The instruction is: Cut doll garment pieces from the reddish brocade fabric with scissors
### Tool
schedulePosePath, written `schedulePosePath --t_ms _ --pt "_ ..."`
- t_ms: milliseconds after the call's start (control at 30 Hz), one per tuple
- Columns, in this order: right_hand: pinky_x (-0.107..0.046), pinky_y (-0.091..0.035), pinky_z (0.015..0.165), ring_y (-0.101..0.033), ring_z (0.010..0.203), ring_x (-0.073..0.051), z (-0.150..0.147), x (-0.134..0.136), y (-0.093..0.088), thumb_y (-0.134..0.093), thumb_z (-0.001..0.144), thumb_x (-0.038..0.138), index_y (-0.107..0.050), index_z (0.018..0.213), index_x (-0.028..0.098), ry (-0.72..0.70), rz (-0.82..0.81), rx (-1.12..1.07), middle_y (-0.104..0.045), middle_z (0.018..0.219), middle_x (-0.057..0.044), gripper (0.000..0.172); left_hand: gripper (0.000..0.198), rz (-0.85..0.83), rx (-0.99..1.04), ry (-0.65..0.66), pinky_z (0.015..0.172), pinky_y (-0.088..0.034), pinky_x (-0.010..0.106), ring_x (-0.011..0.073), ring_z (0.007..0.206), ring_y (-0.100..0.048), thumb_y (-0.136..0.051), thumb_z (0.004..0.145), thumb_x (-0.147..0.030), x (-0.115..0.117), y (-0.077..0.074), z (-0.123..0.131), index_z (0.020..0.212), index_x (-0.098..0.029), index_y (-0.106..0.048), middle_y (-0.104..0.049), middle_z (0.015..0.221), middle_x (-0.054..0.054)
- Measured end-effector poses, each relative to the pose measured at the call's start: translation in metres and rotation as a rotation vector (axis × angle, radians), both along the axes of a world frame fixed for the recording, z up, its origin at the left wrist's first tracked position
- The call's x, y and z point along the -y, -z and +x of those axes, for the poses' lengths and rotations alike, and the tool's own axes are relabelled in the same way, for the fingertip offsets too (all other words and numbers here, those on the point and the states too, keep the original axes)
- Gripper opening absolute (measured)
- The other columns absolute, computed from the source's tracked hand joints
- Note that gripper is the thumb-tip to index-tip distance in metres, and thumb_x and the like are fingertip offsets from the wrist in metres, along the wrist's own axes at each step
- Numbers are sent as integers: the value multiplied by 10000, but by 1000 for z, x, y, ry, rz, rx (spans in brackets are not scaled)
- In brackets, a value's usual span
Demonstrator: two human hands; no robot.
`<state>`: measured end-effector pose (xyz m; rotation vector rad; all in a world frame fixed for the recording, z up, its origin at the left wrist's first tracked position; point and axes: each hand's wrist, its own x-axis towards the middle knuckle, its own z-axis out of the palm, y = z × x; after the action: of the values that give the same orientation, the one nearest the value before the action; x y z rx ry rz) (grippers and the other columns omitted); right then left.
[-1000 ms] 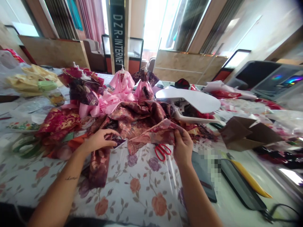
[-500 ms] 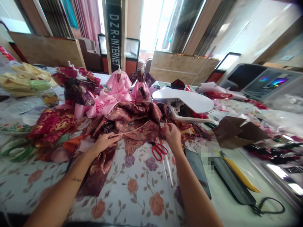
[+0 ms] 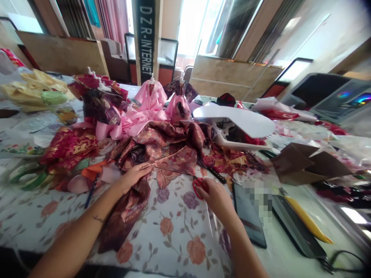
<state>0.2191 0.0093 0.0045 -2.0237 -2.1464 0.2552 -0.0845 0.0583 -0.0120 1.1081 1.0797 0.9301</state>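
Observation:
My left hand [image 3: 138, 173] pinches the edge of a copper-red patterned cloth [image 3: 174, 162], which is bunched across the middle and hangs down toward the table's front left. Red-handled scissors [image 3: 198, 187] lie just right of the cloth's lower point. Around their handles, the fingers of my right hand [image 3: 213, 192] are closed. A black strip with light dots [image 3: 216, 174] lies beyond my right hand.
Pink-dressed doll forms [image 3: 151, 94] stand behind the cloth. On the right are a white board [image 3: 234, 119], a brown paper bag [image 3: 298, 164], a dark tablet [image 3: 248, 216] and a yellow-handled tool [image 3: 308, 220]. A blue pen [image 3: 91, 193] lies left.
My right hand has left the cloth's right edge, moved down and closed on the scissors. The black strip now shows. My left hand stays on the cloth. The view has shifted slightly.

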Motion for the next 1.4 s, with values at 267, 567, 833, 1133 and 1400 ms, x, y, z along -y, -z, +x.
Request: schedulePosePath --t_ms 267,567,833,1133,1400 --pt "-234 -291 457 -435 473 -119 1 29 -31 -607 768 458 -565 725 181 -17 -257 -617 -506 531 23 284 340 -52 121 -2 641 -419 222 132 691 -601 -749 680 -401 7 -16 12 934 -177 -716 -709 792 15" --pt "-214 -383 410 -490 438 -99 -81 46 -12 -506 813 656 -521 728 171 -236 -666 -1580 -511 578 17 492 334 -158 332 80 321 -148 195 39 303 -246 -689 722 -431 37 -36 42 919 -176 -602 -354 378 -101" --pt "-211 -377 374 -522 421 -120 -100 53 -2 -461 796 712 -536 741 189 -67 -787 -1741 -525 541 18 532 178 -171 366 55 377 -328 159 54 386 -454 -657 782 -311 46 -28 43 826 -178 -547 -574 534 -46" --pt "-183 -375 311 -475 366 -90 -113 51 7 -497 793 691 -553 786 198 16 -728 -1799 -552 551 22 496 130 -245 357 87 507 -447 191 96 514 -577 -645 760 -239 49 -26 48 842 -151 -595 -659 667 9" --pt "-199 -371 340 -433 360 -80 -114 58 11 -512 761 722 -521 749 195 64 -635 -1782 -497 516 49 528 54 -250 329 134 500 -372 180 81 516 -497 -598 732 -205 49 -20 48 735 -156 -578 -588 595 -13"
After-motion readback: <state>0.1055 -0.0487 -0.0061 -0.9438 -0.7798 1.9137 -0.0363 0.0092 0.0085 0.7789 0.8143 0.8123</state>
